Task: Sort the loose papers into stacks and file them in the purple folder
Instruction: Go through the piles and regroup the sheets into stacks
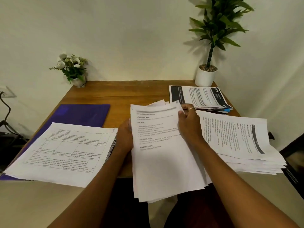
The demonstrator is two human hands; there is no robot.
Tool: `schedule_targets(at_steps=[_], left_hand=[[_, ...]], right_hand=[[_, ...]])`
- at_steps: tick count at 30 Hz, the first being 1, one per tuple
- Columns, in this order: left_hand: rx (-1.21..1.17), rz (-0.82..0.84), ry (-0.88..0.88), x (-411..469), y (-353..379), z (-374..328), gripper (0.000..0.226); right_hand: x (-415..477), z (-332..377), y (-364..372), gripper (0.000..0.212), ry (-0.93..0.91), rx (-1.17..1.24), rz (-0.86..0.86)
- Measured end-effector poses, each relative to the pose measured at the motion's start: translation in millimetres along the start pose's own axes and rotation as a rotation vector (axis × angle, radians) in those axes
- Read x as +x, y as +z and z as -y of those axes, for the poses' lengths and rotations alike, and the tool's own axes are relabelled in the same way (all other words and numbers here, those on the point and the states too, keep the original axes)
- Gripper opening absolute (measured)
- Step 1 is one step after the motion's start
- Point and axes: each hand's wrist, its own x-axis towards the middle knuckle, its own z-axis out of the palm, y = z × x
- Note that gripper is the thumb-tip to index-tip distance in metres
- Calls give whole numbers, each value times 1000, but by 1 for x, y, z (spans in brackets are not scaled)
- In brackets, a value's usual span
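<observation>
Left hand: the left hand (pixel 125 137) supports the bundle of loose papers (pixel 164 155) from behind its left edge; the fingers are hidden by the sheets, so the exact hold cannot be told, though it looks like it is grasping the bundle.
Right hand: the right hand (pixel 189 120) pinches the top sheet near its upper right corner, thumb on the printed face, a ring on one finger.
Bundle: held up between both hands, tilted toward the person, its lower end hanging past the near edge of the desk (pixel 115 92).
Table-print stack: the stack with ruled tables (pixel 65 150) lies just left of the left hand, flat and fairly square.
Purple folder: the purple folder (pixel 82 114) lies beyond and left of the left hand, closed, its near part under the table-print stack.
Right stack: a fanned stack (pixel 238 142) lies just right of the right hand, turned sideways, edges uneven.
Far stack: a dark-banded stack (pixel 199 96) lies beyond the right hand, beside the white plant pot (pixel 205 78).
Step in hand: probably reading the top sheet's heading to choose its stack.
Doing it well: peel one sheet only, keeping the left hand firm so the rest do not slide toward the lap.
Placing: match the heading, then lay the sheet square on its stack.
Risk: the right stack is already splayed and may slip off the desk edge.
</observation>
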Motion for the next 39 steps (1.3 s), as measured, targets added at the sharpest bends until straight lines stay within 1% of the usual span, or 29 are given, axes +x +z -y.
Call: schedule_targets(at_steps=[1, 2, 3, 4, 6, 8, 11, 13, 16, 17, 18, 22, 24, 26, 29, 30, 33, 36, 39], left_hand=[[46, -13, 55, -22, 3, -31, 20], [99, -60, 89, -33, 5, -41, 29], [87, -88, 75, -42, 6, -51, 42], [64, -110, 41, -42, 4, -54, 46], [26, -122, 27, -42, 3, -55, 38], [39, -154, 39, -44, 2, -58, 33], [-29, -146, -5, -47, 3, -64, 28], [-46, -142, -26, -52, 3, -73, 26], [-14, -93, 3, -58, 3, -74, 15], [1, -70, 20, -59, 2, -74, 15], [24, -52, 30, -58, 2, -72, 21], [136, -58, -21, -59, 2, -77, 40], [177, -64, -53, -59, 5, -81, 46], [191, -75, -79, -60, 6, -84, 50], [186, -89, -69, -60, 6, -84, 50], [181, -95, -64, -60, 6, -84, 50], [186, -108, -81, -62, 8, -88, 50], [179, -100, -63, -63, 8, -89, 48], [165, -94, -61, -62, 7, -89, 46]], right_hand=[[0, -12, 3, 20, 27, -75, 30], [0, -21, 6, 23, 57, -150, 57], [-1, -28, 8, 26, 81, -216, 78], [-1, -32, 11, 27, 103, -282, 87], [-3, -36, 14, 29, 102, -408, 80], [-6, -39, 17, 28, 32, -493, 64], [-11, -40, 23, 28, -50, -553, 38], [-12, -43, 25, 28, -66, -571, 27], [-12, -45, 26, 27, -83, -604, -6], [-11, -47, 26, 28, -97, -620, -15], [-11, -49, 27, 29, -104, -629, -20], [-8, -56, 28, 30, -77, -577, -38], [-3, -56, 27, 32, -14, -497, -38], [7, -54, 23, 31, 94, -346, -23], [29, -51, 12, 35, 223, -170, 4], [34, -51, 8, 34, 232, -155, 12], [44, -57, 4, 21, 217, -172, 30], [48, -60, 5, 24, 225, -181, 75], [51, -57, 6, 29, 256, -149, 53]])
